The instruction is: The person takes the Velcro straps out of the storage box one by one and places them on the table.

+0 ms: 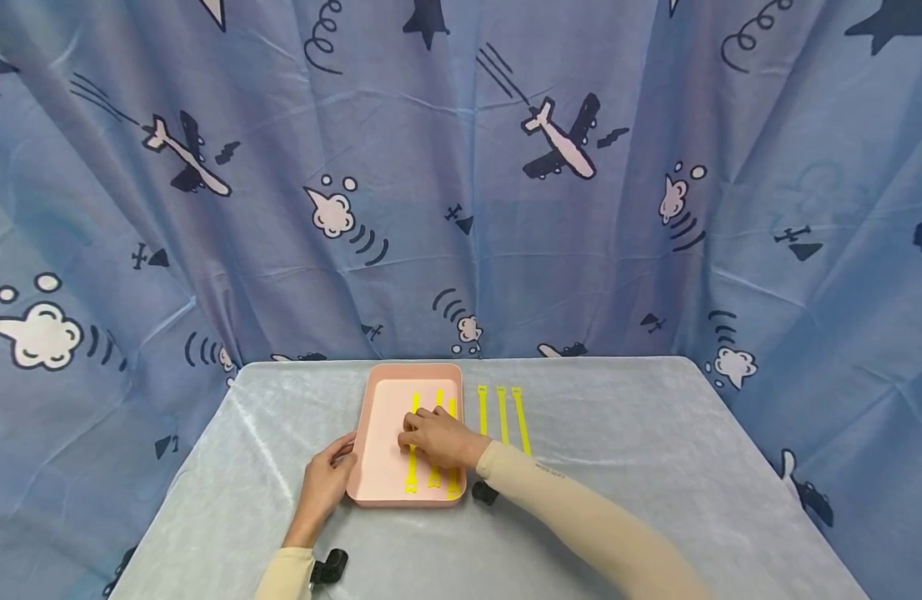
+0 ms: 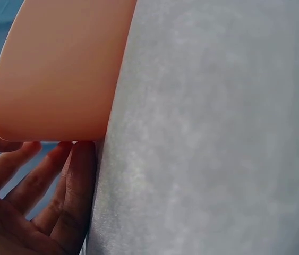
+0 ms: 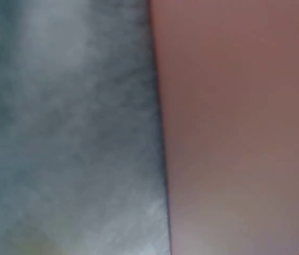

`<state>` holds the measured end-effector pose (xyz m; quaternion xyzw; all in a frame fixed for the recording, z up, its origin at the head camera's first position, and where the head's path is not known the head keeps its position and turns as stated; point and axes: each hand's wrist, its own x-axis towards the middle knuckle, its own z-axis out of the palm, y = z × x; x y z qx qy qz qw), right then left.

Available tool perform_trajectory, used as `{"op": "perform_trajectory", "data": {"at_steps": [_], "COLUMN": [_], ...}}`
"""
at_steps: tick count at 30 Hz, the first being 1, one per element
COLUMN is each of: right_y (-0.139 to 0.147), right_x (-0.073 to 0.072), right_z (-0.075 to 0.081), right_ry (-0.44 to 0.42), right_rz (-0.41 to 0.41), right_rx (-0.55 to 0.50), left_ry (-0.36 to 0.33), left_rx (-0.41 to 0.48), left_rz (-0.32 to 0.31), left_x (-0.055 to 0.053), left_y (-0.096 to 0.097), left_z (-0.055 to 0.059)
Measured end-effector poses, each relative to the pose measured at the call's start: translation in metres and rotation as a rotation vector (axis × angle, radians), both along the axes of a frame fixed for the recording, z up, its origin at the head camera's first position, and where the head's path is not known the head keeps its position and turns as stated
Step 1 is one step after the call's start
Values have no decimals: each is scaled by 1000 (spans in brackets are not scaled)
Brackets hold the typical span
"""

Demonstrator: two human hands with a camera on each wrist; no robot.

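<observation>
A shallow pink tray (image 1: 378, 475) lies on the table with several yellow cable ties in it. My right hand (image 1: 440, 437) reaches over its right rim, fingers bent down around the middle of the leftmost cable tie (image 1: 411, 482) in the tray. The other two, a middle cable tie (image 1: 434, 477) and one by the right wall, are partly hidden under this hand. On the tray's left side, my left hand (image 1: 324, 483) touches the outer wall. In the left wrist view its fairly straight fingers (image 2: 72, 196) meet the tray wall (image 2: 59, 79) close to the tabletop.
Three more yellow cable ties (image 1: 502, 412) lie side by side right of the tray, their lower ends behind the right sleeve (image 1: 581, 500). Grey cloth covers the table (image 1: 641, 433). A patterned blue curtain (image 1: 461, 167) hangs behind it.
</observation>
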<state>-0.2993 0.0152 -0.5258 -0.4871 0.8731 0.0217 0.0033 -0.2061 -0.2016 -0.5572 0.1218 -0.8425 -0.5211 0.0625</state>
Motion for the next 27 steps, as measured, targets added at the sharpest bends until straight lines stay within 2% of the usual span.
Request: {"op": "perform_trajectory", "data": {"at_steps": [12, 27], "right_y": [-1, -3], "right_x": [0, 2], "right_z": [-5, -5], "right_ry": [69, 222], "right_rz": [70, 128], "right_rx": [17, 50], "left_ry": [-7, 20], "left_rx": [-5, -18], "left_rz": [-10, -8], "left_x": [2, 1], "left_y": [0, 0], "left_z": [1, 0]}}
